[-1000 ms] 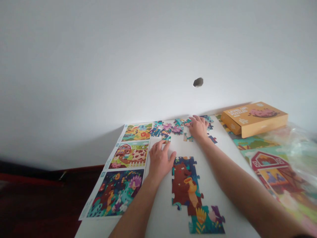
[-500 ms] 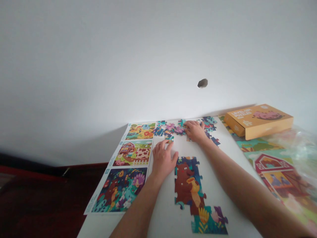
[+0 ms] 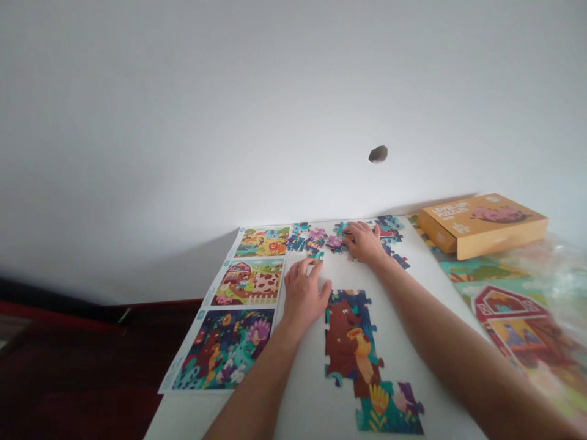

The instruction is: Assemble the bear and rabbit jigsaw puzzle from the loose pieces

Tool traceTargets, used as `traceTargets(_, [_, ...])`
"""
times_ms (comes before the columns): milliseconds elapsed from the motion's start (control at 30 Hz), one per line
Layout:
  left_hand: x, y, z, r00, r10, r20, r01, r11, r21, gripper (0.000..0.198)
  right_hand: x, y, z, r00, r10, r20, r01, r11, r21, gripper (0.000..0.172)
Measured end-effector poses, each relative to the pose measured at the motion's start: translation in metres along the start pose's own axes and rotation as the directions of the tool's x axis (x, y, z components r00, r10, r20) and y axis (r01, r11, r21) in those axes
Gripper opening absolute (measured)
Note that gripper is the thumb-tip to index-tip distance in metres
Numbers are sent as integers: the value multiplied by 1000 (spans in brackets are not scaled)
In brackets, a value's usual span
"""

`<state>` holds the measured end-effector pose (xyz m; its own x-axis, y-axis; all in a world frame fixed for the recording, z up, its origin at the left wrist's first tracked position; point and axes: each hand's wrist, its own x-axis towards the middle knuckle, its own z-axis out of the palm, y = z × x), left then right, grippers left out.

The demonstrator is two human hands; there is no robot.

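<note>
My left hand [image 3: 303, 294] rests on the white table, fingers apart and slightly bent, with nothing visible in its grasp. Its fingertips are at a small teal puzzle piece [image 3: 317, 255]. Farther back, my right hand [image 3: 364, 242] lies over loose jigsaw pieces, thumb apart from the fingers; the pieces beneath it are partly hidden. Purple puzzle pieces [image 3: 335, 242] lie just left of its fingertips. More dark blue pieces [image 3: 389, 223] lie to its right. Between my forearms is a joined puzzle section [image 3: 343, 342] showing a brown bear with a yellow jar.
A sheet with three printed pictures [image 3: 280, 299] lies along the table's left edge. At the back right stands an orange puzzle box [image 3: 499, 235], beside clear plastic wrapping [image 3: 557, 269] and a farm picture [image 3: 513, 305]. A white wall [image 3: 293, 122] borders the table's far edge.
The whole view has shifted very slightly. Both hands keep nearly the same places, with the right fingers moved only a little over the pieces.
</note>
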<state>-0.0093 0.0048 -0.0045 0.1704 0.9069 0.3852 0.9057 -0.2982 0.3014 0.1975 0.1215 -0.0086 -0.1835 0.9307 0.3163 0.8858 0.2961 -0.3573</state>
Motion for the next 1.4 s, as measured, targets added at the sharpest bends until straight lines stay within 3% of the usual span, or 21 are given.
traceTargets(200, [-1,0,-4,1000,20,-11,-20,998,-62,38,2,2,0,999,35,-2,-35,999,40,20])
traceTargets(300, [-3,5,-13,982,184,28,-177,970,-167,42,2,3,1,999,43,-33,-42,999,28,17])
traceTargets(400, [-5,10,-20,888,428,169,-367,881,-300,42,2,5,3,995,78,-63,-77,997,30,31])
traceTargets(500, [-6,13,-21,816,505,281,-391,841,-374,40,3,7,3,993,84,-85,-77,994,83,49])
traceTargets(600, [-5,12,-20,819,483,309,-359,852,-380,40,2,9,2,990,23,-138,1,985,172,59])
traceTargets(700, [-4,11,-19,828,473,302,-349,855,-382,40,2,9,-2,970,-42,-239,114,948,298,53])
traceTargets(767, [-3,12,-18,838,465,286,-344,856,-385,38,3,5,-6,948,-13,-319,139,916,377,45])
traceTargets(833, [-3,12,-15,869,431,242,-317,861,-397,41,1,-3,-11,929,101,-355,99,858,504,41])
traceTargets(933, [0,11,-7,957,272,104,-190,855,-483,58,-11,-26,-20,942,282,-185,-23,600,800,45])
traceTargets(1000, [2,8,-3,994,105,24,-70,798,-598,58,-28,-45,-26,970,241,-12,-94,423,901,35])
traceTargets(1033, [3,6,-1,1000,26,11,-12,754,-657,50,-39,-54,-30,980,187,61,-133,397,908,30])
traceTargets(1133, [5,1,-1,994,-87,69,108,604,-790,29,-72,-72,-39,988,89,128,-156,521,839,22])
traceTargets(1233, [3,-2,-5,986,-42,161,160,503,-850,28,-92,-73,-44,992,89,89,-125,661,740,27])
traceTargets(1400, [-1,-1,-13,967,24,255,224,401,-888,33,-91,-56,-35,987,71,144,-157,629,762,31])
